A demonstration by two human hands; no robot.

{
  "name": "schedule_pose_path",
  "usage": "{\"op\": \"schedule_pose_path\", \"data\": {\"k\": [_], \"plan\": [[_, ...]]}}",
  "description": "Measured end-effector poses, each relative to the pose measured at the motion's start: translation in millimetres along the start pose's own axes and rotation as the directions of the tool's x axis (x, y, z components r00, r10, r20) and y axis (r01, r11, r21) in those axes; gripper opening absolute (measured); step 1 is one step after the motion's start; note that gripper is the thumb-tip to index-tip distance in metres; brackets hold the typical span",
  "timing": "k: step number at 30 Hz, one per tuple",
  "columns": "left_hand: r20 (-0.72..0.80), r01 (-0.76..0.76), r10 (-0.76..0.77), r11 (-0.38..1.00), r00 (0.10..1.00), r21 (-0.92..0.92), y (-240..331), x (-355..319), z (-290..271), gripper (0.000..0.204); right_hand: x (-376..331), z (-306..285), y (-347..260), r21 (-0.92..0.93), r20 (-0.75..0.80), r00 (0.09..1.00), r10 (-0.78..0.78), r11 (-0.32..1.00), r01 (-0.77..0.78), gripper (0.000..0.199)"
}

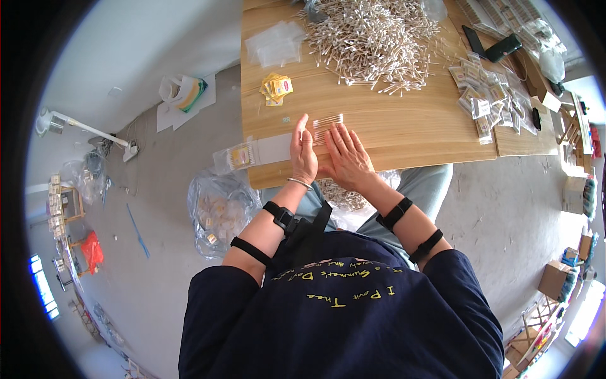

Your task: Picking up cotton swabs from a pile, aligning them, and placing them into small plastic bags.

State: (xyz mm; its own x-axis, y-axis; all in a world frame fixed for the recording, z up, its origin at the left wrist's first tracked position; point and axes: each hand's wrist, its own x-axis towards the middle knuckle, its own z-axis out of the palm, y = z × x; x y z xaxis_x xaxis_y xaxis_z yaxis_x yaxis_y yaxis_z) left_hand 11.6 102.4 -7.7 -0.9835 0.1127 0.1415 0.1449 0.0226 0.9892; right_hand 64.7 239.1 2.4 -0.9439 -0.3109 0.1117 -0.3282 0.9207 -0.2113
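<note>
Lil row of thin white-tipped cotton swabs (pixel 328 119), upper centre of frame. Right hand (pixel 347 159) flat over lower ones, left hand (pixel 304 159) edge-on just left, both unclenched.

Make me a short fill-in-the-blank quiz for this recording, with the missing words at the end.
1. A small row of ____ lies by the fingertips of the right hand.
2. The bracelet is worn on the ____ wrist.
3. The stack of small cards on the table is mainly ____.
4. The heap of clear packets lies to the ____ of the big swab pile.

Missing words: cotton swabs; left; yellow; right
</note>
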Motion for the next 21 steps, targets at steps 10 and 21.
{"op": "schedule_pose_path", "data": {"k": [10,21], "plan": [[0.016,-0.005,0.007,0.996,1.000,-0.093,-4.2,10.9,-2.8,0.057,5.5,-7.8,-3.1,0.065,0.050,0.996,0.069,0.995,-0.073,0.082],[-0.106,0.004,0.001,0.999,0.994,0.045,6.3,11.7,20.1,0.061,35.0,12.1,12.9,0.772,-0.260,0.901,0.347,0.636,-0.022,0.072]]}}
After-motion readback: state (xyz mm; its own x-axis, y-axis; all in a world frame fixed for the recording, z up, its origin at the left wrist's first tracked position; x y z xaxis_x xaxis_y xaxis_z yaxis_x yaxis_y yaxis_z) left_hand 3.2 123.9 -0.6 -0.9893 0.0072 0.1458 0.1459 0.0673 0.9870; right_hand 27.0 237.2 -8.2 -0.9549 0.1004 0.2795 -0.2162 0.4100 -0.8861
